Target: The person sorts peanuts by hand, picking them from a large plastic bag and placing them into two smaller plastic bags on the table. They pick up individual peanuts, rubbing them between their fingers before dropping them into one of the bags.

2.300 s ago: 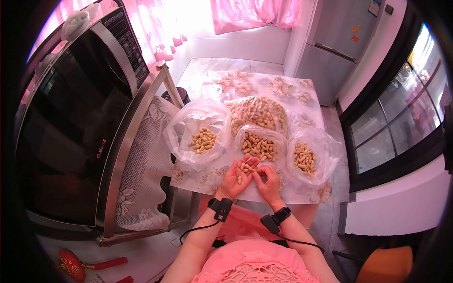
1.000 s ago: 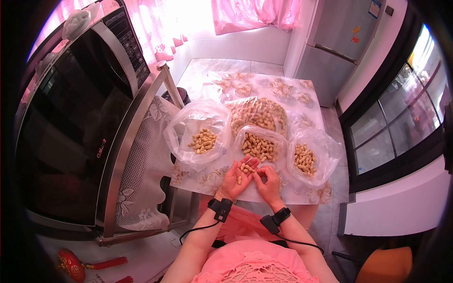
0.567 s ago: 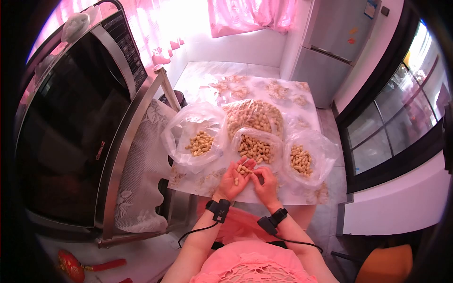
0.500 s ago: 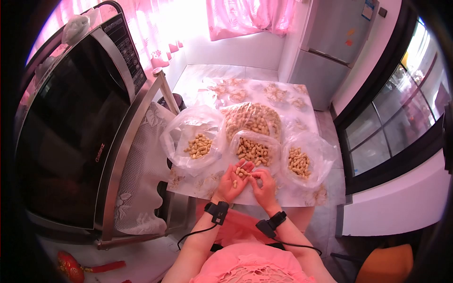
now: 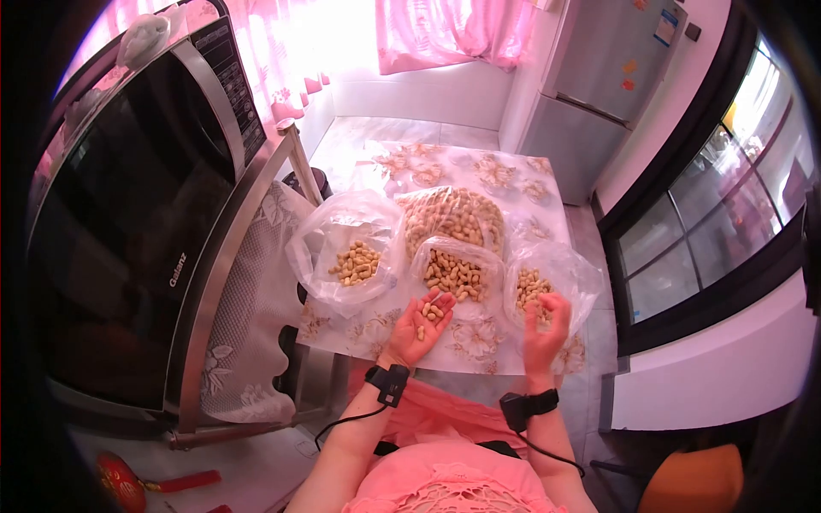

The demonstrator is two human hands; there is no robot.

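Palm up near the table's front edge, my left hand [image 5: 416,329] cradles several unshelled peanuts [image 5: 432,311] in its palm and fingers. Just behind it stands a clear plastic bag [image 5: 493,291] with a heap of peanuts [image 5: 453,274] inside. My right hand [image 5: 546,333] is raised over the front of the right-hand plastic bag [image 5: 583,278], thumb and fingers bent and slightly apart. I see nothing between them. Part of the peanut pile [image 5: 532,285] in that bag is hidden behind the fingers. On the left, another open plastic bag [image 5: 312,248] contains a smaller pile of peanuts [image 5: 356,262].
A big, full bag of peanuts [image 5: 449,215] lies behind the middle bag on the flowered tablecloth [image 5: 428,171]. To the left is a microwave [image 5: 128,231] on a metal stand. A fridge [image 5: 581,128] stands at the back right, and an orange seat [image 5: 697,480] at lower right.
My right hand has moved away from my left palm, rightward to the right-hand bag. My left hand stays palm up with peanuts on it. The view has shifted slightly.
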